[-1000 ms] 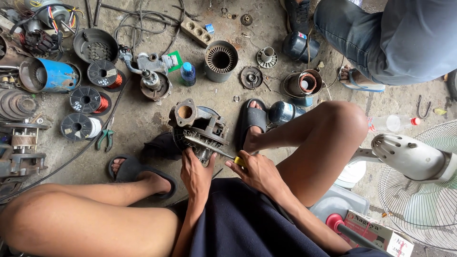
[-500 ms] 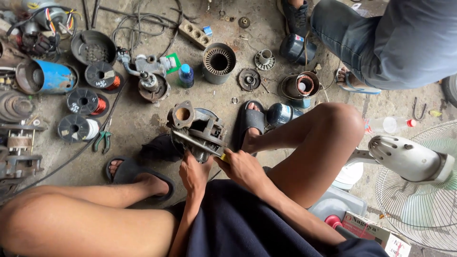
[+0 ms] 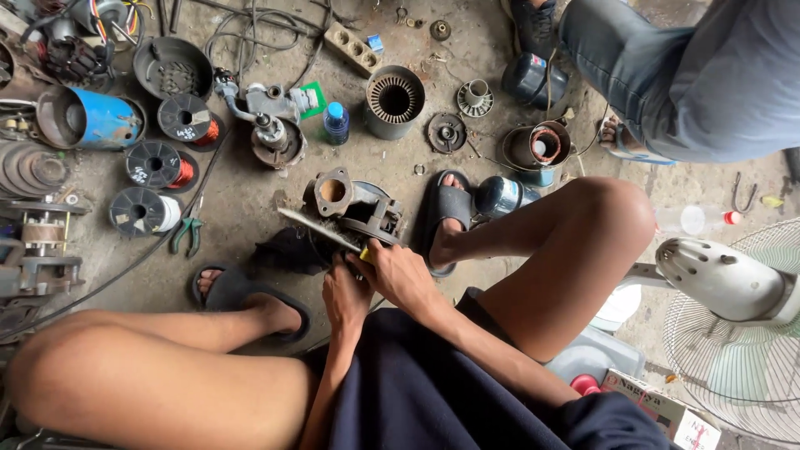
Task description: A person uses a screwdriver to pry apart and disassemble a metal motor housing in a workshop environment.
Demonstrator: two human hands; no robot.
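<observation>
A rusty grey pump housing (image 3: 354, 208) stands on the concrete floor between my feet. My right hand (image 3: 398, 277) is closed on the yellow handle of a wire brush (image 3: 321, 231), whose long bristle strip lies across the housing's near side. My left hand (image 3: 344, 297) sits just below it, fingers curled against the housing's lower edge. A dark rag (image 3: 283, 250) lies beside the housing on the left. My bare legs in sandals flank the work.
Spools of copper wire (image 3: 154, 162), a blue motor shell (image 3: 87, 121), a stator (image 3: 393, 100), green pliers (image 3: 187, 233) and cables litter the floor. Another person in jeans (image 3: 650, 67) crouches at the top right. A white fan (image 3: 733, 325) stands at the right.
The brush has slid a little leftward along the housing, and both hands shifted slightly with it. The view moved a bit.
</observation>
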